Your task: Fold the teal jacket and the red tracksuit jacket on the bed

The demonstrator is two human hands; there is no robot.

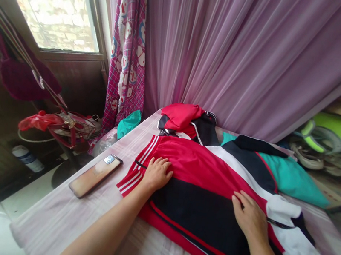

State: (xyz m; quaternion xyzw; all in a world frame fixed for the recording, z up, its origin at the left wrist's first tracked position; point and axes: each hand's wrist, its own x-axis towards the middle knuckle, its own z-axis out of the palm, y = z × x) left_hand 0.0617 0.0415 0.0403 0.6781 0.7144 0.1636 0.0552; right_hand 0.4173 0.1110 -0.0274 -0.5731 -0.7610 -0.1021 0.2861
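A red, black and white track jacket [211, 194] lies spread over a bed with a pale checked sheet [78, 220]. My left hand [157, 173] rests flat on the jacket's red sleeve near its striped cuff, fingers apart. My right hand [249, 215] lies on the jacket's middle where red meets black, fingers stretched out and pressing the cloth. Neither hand holds anything.
A phone [95, 175] lies on the sheet left of the jacket. A pile of red and black clothes [187, 121] sits behind it, with a teal garment [292, 177] to the right. Purple curtains [250, 49] hang behind; a cluttered stand [60, 125] is left of the bed.
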